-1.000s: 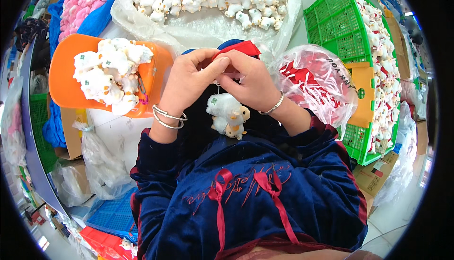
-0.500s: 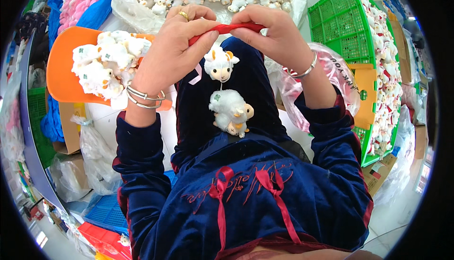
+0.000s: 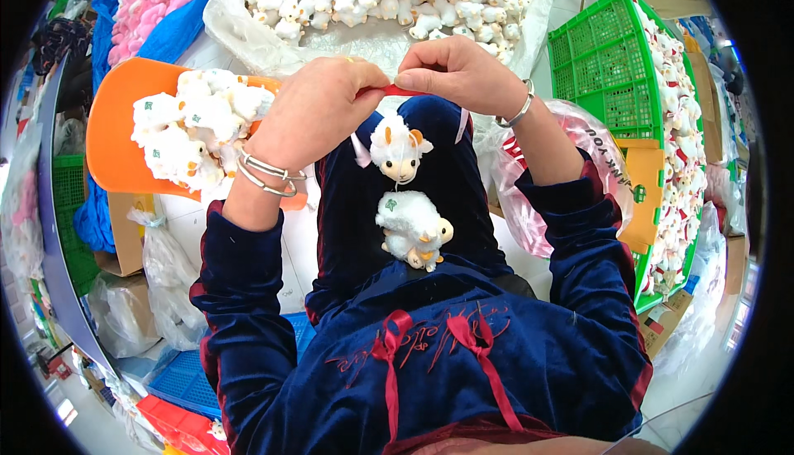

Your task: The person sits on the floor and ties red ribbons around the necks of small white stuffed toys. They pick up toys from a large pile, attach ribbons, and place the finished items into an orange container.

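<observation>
Above my knees, both hands grip a short red strip (image 3: 404,90), soft like cloth; only a small piece shows between the fingertips. My left hand (image 3: 324,107) pinches its left end, the fingers folded inward. On the other end my right hand (image 3: 459,77) is closed, thumb along the strip. Just below, a white plush sheep head (image 3: 397,155) with orange horns rests on my lap, pale ribbon ends beside it. Nearer to me lies another white plush sheep (image 3: 412,225) on its side, with a small green mark.
Several plush sheep (image 3: 194,128) are piled on an orange seat (image 3: 116,136) at left. A clear plastic sack (image 3: 248,41) of them lies ahead. At right stand a green crate (image 3: 604,62) with more toys and a clear bag (image 3: 529,165) with red and pink contents.
My hands have drawn closer together, and much less of the red strip shows between them. The whole view has shifted slightly, so the lap toys appear lower.
</observation>
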`<state>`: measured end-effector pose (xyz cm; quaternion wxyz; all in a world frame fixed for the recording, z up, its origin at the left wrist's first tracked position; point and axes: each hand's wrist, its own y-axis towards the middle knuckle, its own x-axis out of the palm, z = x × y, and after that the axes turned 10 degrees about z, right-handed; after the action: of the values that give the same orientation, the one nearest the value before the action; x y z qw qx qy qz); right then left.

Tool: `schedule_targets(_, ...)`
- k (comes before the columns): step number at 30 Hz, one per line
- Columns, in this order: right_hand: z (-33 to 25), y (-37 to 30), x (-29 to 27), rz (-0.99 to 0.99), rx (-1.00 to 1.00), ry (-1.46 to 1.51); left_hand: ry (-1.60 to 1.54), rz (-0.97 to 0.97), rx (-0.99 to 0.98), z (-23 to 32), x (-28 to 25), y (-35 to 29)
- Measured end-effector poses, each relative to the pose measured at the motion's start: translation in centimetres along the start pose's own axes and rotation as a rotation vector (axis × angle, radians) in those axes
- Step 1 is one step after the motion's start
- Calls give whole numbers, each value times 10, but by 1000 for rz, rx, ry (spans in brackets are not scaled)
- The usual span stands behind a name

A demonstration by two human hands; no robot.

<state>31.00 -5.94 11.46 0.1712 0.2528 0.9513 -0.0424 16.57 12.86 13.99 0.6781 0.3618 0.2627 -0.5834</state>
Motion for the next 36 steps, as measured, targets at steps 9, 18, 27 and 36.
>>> schedule_targets(9,34,1,16,231,-443,-410,-316,208,-196,-35,33,6)
schedule_targets(18,70,-19,31,245,-596,-641,3,339,289,-60,63,-22)
schedule_targets(27,67,-44,38,37,-616,-770,120,159,384,-61,86,-57)
schedule_targets(36,54,-73,57,117,-449,-703,-48,287,247,-45,98,-82)
